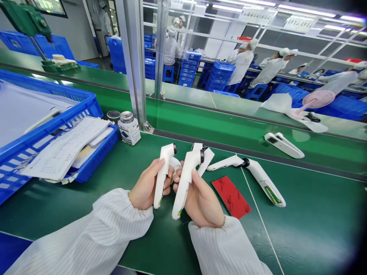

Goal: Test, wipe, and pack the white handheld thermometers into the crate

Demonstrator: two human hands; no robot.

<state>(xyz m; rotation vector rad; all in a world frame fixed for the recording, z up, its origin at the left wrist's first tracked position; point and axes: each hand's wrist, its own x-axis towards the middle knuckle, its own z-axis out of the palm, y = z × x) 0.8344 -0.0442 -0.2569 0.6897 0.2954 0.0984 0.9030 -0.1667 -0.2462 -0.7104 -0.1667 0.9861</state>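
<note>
My left hand is closed around a white handheld thermometer with a black round tip, held upright. Beside it, my right hand grips a second white thermometer, its tip also up. Both carry a yellow-green patch at the lower end. Just behind the right hand more white casing shows, partly hidden. To the right, a white thermometer lies with an opening showing green inside. Its black tip meets that of another white piece. A red rectangular sheet lies near my right hand.
At left stand a large blue crate and a smaller blue tray with papers. A metal-capped bottle stands by the metal post. Another white device appears by the green barrier. Beyond are a pink fan and several people.
</note>
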